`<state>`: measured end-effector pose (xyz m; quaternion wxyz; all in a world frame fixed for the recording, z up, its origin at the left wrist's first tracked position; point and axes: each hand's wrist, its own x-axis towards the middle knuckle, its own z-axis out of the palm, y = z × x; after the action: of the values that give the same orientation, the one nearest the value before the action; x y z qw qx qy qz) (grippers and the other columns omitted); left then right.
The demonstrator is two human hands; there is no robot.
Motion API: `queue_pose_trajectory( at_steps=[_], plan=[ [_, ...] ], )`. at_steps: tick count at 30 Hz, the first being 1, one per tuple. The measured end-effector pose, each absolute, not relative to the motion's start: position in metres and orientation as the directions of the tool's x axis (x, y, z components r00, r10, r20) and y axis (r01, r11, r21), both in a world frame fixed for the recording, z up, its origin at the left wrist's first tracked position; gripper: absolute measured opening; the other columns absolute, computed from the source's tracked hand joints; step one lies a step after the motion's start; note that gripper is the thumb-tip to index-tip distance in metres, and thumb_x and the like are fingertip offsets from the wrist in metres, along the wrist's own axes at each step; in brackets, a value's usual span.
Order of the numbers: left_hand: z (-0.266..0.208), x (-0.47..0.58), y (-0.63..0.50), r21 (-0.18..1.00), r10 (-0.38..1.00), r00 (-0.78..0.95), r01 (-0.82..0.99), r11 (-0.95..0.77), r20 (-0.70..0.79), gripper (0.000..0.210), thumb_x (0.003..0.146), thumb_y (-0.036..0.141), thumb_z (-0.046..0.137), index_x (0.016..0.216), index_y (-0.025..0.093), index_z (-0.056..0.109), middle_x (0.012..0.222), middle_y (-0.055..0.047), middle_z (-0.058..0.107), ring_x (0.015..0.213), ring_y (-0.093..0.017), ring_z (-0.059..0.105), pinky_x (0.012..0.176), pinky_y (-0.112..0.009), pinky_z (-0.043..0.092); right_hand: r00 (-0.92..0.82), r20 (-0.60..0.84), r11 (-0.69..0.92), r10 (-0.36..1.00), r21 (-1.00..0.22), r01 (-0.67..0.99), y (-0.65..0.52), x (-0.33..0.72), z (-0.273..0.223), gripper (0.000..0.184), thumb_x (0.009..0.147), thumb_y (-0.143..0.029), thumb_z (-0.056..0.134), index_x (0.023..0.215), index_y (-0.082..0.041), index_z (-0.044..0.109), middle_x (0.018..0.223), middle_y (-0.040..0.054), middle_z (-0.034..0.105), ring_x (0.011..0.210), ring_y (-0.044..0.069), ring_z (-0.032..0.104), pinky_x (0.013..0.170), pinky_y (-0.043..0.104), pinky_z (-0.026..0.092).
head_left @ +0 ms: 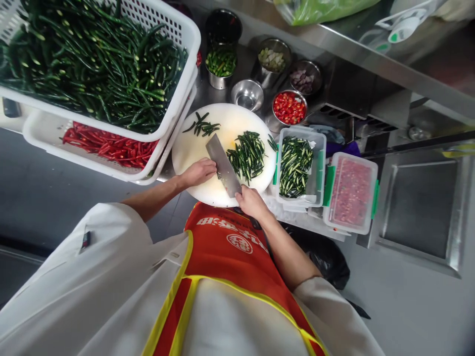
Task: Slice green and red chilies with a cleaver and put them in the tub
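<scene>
A broad-bladed cleaver (224, 165) lies across the round white cutting board (196, 193), and my right hand (251, 201) is wrapped around its handle end. My left hand (199, 171) rests on the board with fingers curled together, fingertips close against the blade's left side. Whatever is under those fingertips is hidden; a few small dark bits show by the blade. To the right of the cleaver sits a pile of sliced green chili peppers (249, 155). Several uncut green pepper pieces (202, 126) lie at the board's upper left.
At left, a white basket of green chilies (100, 69) sits above a tray of red chilies (111, 148). Steel bowls stand behind the board, including one with cut red peppers (289, 107). On the right are a tub of sliced peppers (296, 165) and a lidded tub (351, 193).
</scene>
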<state>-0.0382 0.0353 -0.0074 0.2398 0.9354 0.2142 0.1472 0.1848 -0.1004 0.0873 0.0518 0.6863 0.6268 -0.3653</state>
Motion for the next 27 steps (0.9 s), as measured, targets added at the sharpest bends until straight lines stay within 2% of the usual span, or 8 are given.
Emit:
queue_pose_trajectory(
  at_steps=[2, 4, 8, 10, 15, 20, 23, 27],
  plan=[
    [-0.003, -0.037, 0.039, 0.520, 0.451, 0.877, 0.309, -0.797, 0.170, 0.027, 0.099, 0.029, 0.044, 0.097, 0.019, 0.069, 0.104, -0.008, 0.067, 0.097, -0.018, 0.061, 0.091, -0.032, 0.048, -0.049, -0.547, -0.211, 0.836, -0.403, 0.891, -0.098, 0.186, 0.083, 0.024, 0.097, -0.030, 0.043, 0.098, -0.015, 0.061, 0.095, 0.0159, 0.072, 0.093, 0.025, 0.067, 0.075, 0.029, 0.040],
    [0.002, -0.033, 0.048, 0.531, 0.489, 0.855, 0.336, -0.778, 0.175, 0.027, 0.098, 0.028, 0.045, 0.096, 0.018, 0.069, 0.103, -0.008, 0.068, 0.098, -0.018, 0.061, 0.092, -0.032, 0.048, -0.022, -0.526, -0.232, 0.850, -0.411, 0.882, -0.102, 0.194, 0.086, 0.023, 0.097, -0.029, 0.043, 0.098, -0.015, 0.061, 0.093, 0.0138, 0.073, 0.091, 0.024, 0.067, 0.076, 0.028, 0.040],
    [0.012, -0.015, 0.085, 0.529, 0.791, 0.582, 0.618, -0.582, 0.189, 0.028, 0.097, 0.022, 0.042, 0.098, 0.015, 0.069, 0.103, -0.011, 0.066, 0.101, -0.021, 0.059, 0.094, -0.034, 0.048, 0.047, -0.518, -0.301, 0.854, -0.418, 0.857, -0.122, 0.210, 0.098, 0.024, 0.097, -0.030, 0.042, 0.097, -0.016, 0.061, 0.084, 0.0100, 0.072, 0.085, 0.022, 0.066, 0.074, 0.027, 0.040],
    [0.013, -0.005, 0.107, 0.488, 0.872, 0.465, 0.732, -0.476, 0.154, 0.027, 0.094, 0.018, 0.044, 0.104, 0.014, 0.068, 0.108, -0.011, 0.065, 0.107, -0.023, 0.058, 0.099, -0.036, 0.046, 0.000, -0.542, -0.281, 0.841, -0.436, 0.855, -0.132, 0.213, 0.104, 0.024, 0.097, -0.032, 0.042, 0.093, -0.017, 0.061, 0.080, 0.0084, 0.071, 0.080, 0.021, 0.065, 0.070, 0.027, 0.039],
    [0.015, 0.019, 0.139, 0.374, 0.906, 0.424, 0.840, -0.394, 0.001, 0.025, 0.088, 0.015, 0.049, 0.103, 0.013, 0.069, 0.113, -0.014, 0.063, 0.103, -0.028, 0.061, 0.093, -0.039, 0.048, -0.117, -0.551, -0.180, 0.826, -0.455, 0.872, -0.143, 0.204, 0.103, 0.020, 0.095, -0.029, 0.046, 0.085, -0.018, 0.060, 0.081, 0.0078, 0.070, 0.078, 0.019, 0.064, 0.068, 0.026, 0.036],
    [0.022, 0.022, 0.140, 0.303, 0.944, 0.290, 0.924, -0.234, -0.155, 0.026, 0.086, 0.016, 0.053, 0.106, 0.010, 0.069, 0.113, -0.018, 0.064, 0.097, -0.030, 0.063, 0.086, -0.040, 0.049, 0.024, -0.572, -0.355, 0.820, -0.475, 0.805, -0.141, 0.202, 0.096, 0.020, 0.096, -0.029, 0.043, 0.088, -0.018, 0.058, 0.068, 0.0044, 0.067, 0.069, 0.018, 0.062, 0.066, 0.025, 0.038],
    [0.023, 0.014, 0.135, 0.271, 0.925, 0.331, 0.923, -0.275, -0.189, 0.023, 0.084, 0.017, 0.055, 0.100, 0.011, 0.071, 0.109, -0.018, 0.066, 0.097, -0.030, 0.064, 0.083, -0.038, 0.049, 0.089, -0.555, -0.405, 0.827, -0.479, 0.778, -0.143, 0.205, 0.100, 0.019, 0.096, -0.029, 0.042, 0.090, -0.018, 0.057, 0.064, 0.0031, 0.065, 0.066, 0.018, 0.062, 0.065, 0.026, 0.038],
    [0.023, -0.006, 0.125, 0.260, 0.896, 0.402, 0.900, -0.350, -0.189, 0.020, 0.082, 0.019, 0.056, 0.091, 0.015, 0.073, 0.105, -0.015, 0.067, 0.093, -0.029, 0.065, 0.078, -0.036, 0.049, -0.029, -0.543, -0.325, 0.839, -0.544, 0.774, -0.151, 0.208, 0.106, 0.017, 0.094, -0.029, 0.044, 0.085, -0.021, 0.054, 0.059, 0.0011, 0.062, 0.063, 0.018, 0.062, 0.064, 0.026, 0.038]
  ],
)
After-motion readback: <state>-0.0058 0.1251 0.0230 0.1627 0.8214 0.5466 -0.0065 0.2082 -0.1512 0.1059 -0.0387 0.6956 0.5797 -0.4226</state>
